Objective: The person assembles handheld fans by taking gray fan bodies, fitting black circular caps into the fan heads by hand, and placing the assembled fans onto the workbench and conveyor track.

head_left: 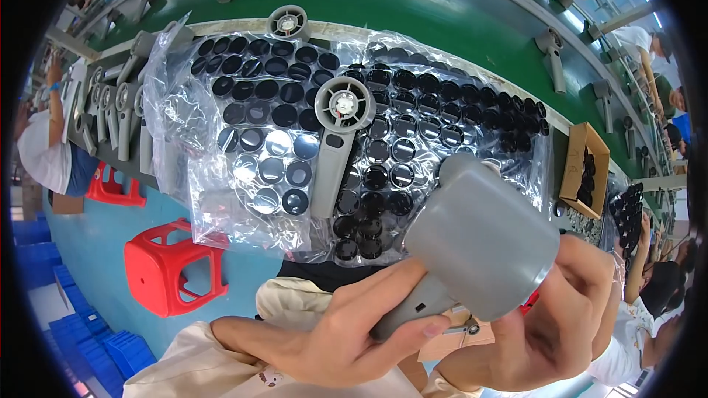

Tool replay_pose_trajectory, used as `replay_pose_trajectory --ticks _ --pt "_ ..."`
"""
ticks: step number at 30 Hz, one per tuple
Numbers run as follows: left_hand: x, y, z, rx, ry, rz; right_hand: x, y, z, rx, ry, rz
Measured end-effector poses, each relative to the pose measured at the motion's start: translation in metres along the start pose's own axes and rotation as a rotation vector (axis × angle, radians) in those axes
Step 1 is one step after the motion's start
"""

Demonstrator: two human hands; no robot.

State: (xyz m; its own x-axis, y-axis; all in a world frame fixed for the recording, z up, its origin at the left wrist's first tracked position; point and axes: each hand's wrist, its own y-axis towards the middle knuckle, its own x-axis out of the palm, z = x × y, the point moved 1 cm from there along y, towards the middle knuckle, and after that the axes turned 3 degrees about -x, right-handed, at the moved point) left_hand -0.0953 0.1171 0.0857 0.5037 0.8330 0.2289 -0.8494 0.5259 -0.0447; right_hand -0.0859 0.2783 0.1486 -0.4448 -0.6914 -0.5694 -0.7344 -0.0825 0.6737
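Observation:
A grey handheld fan body (483, 236) with a smooth round head is held up close in front of me. My left hand (346, 328) is closed around its short handle, thumb lying along the near side. At the right rim of the head is my right hand (568, 317), its fingers bent and pressed together. A bit of red (529, 301) shows between those fingers and the rim; what they pinch is hidden. Beyond, a second grey handheld fan (332, 177) with an open spoked head lies on plastic-wrapped black round caps (403, 151).
Another fan (287, 23) lies at the table's far edge, beside a green conveyor (413, 7) carrying more fans. A cardboard box (584, 169) holds black parts at right. Several grey fans (110, 103) are lined up at left. Red stools (158, 269) stand on the blue floor. People work nearby.

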Motion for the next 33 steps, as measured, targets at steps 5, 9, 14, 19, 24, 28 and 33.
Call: replay_pose_trajectory --ticks 5,9,14,19,24,28,33 --pt "0.004 0.000 -0.006 0.070 -0.041 0.025 0.003 -0.004 -0.001 0.064 0.076 0.069" --pt "0.003 -0.002 -0.003 0.032 -0.045 0.024 0.002 -0.002 0.002 -0.016 0.036 0.030" --pt "0.003 -0.002 -0.004 0.112 0.044 0.038 0.000 0.001 -0.001 -0.036 0.020 0.022" --pt "-0.007 -0.001 -0.001 0.069 0.148 -0.038 0.002 -0.003 -0.016 0.121 -0.144 -0.087" --pt "-0.006 0.002 -0.006 0.075 0.119 -0.081 0.014 -0.014 0.004 0.248 0.066 0.122" --pt "-0.007 0.004 -0.006 0.071 0.139 -0.033 0.020 -0.015 0.005 0.240 0.100 0.136" --pt "0.002 0.003 -0.017 0.046 -0.065 0.016 0.018 -0.008 0.009 0.216 0.069 0.097"
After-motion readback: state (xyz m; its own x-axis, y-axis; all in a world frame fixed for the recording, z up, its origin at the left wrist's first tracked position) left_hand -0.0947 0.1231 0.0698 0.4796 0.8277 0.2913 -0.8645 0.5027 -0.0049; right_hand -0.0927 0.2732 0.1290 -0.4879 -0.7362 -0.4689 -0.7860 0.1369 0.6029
